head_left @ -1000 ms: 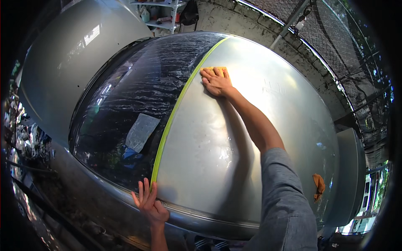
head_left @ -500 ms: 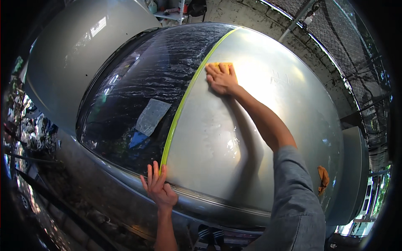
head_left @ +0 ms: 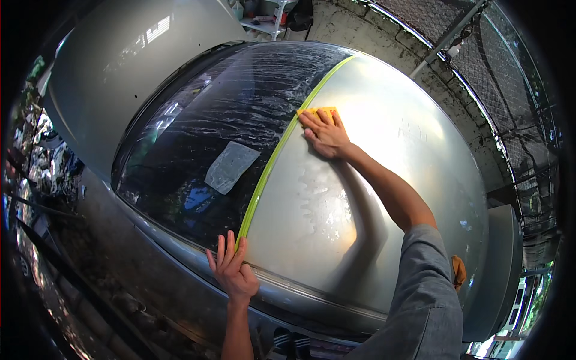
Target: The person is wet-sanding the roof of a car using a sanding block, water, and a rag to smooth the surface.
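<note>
My right hand (head_left: 324, 137) lies over a yellow sponge (head_left: 327, 111) and presses it onto the silver car roof (head_left: 288, 222). The sponge sits right beside the yellow-green masking tape (head_left: 272, 161) that runs along the roof's edge with the windshield. At the near end of that tape, my left hand (head_left: 235, 270) rests with its fingers spread and nothing in them. Its fingertips touch the lower corner of the dark windshield (head_left: 180, 198). A grey rectangular sheet (head_left: 232, 167) lies on the glass, which is streaked with whitish water marks.
The silver hood (head_left: 114, 78) stretches to the far left. An orange-brown cloth (head_left: 459, 273) lies on the roof by my right sleeve. A shelf with bottles (head_left: 264, 25) stands at the back, and mesh fencing (head_left: 510, 78) rises at the far right.
The view has shifted slightly, so the car sits a little lower and to the right. My right hand and the sponge are now closer to the tape. My left hand keeps its place.
</note>
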Motion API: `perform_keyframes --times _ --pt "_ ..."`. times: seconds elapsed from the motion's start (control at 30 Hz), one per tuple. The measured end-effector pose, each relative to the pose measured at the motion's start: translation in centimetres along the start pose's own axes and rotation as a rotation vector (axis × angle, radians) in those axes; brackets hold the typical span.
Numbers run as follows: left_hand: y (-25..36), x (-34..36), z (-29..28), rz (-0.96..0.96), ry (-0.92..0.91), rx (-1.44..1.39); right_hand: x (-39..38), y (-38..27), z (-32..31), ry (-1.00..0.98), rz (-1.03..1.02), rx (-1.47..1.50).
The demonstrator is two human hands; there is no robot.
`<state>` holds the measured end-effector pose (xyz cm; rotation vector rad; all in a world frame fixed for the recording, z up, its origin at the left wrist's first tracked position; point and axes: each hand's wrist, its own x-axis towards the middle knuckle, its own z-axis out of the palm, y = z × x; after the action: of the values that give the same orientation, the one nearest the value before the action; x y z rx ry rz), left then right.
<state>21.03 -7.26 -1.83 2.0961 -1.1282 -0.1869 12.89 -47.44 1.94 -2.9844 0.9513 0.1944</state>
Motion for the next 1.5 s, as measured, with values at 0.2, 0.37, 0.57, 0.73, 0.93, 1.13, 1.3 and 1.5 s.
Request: perform_keyframes --times 0.2,0.37,0.57,0.73,0.93,1.13,1.3,1.5 --pt "0.0 0.2 0.0 -0.012 0.008 -0.002 -0.7 -4.5 0.2 0.037 0.130 -0.001" --pt "0.4 0.5 0.9 0.012 0.004 -0.024 -1.1 -3.1 -1.3 0.083 0.168 0.066" --pt "0.1 0.4 0.9 0.002 0.036 -0.006 -7.5 -7.8 1.4 0.080 -0.034 0.013" --pt "-0.3 0.2 1.4 0.030 0.070 -0.016 -5.2 -10.4 0.2 0.098 0.090 0.006" --pt "0.1 0.5 1.5 0.047 0.099 -0.047 -12.4 -7.7 -0.1 0.149 -0.012 -0.058" --pt "-1.6 -0.4 0.4 0.031 0.063 0.003 -18.0 -17.4 0.9 0.058 -0.281 0.061" --pt "0.5 0.6 1.7 0.051 0.047 -0.014 -18.3 -1.9 -1.9 0.240 0.296 0.085" --pt "-3.8 1.1 2.1 0.040 0.028 0.080 -30.0 -10.7 1.6 0.154 -0.084 0.170"
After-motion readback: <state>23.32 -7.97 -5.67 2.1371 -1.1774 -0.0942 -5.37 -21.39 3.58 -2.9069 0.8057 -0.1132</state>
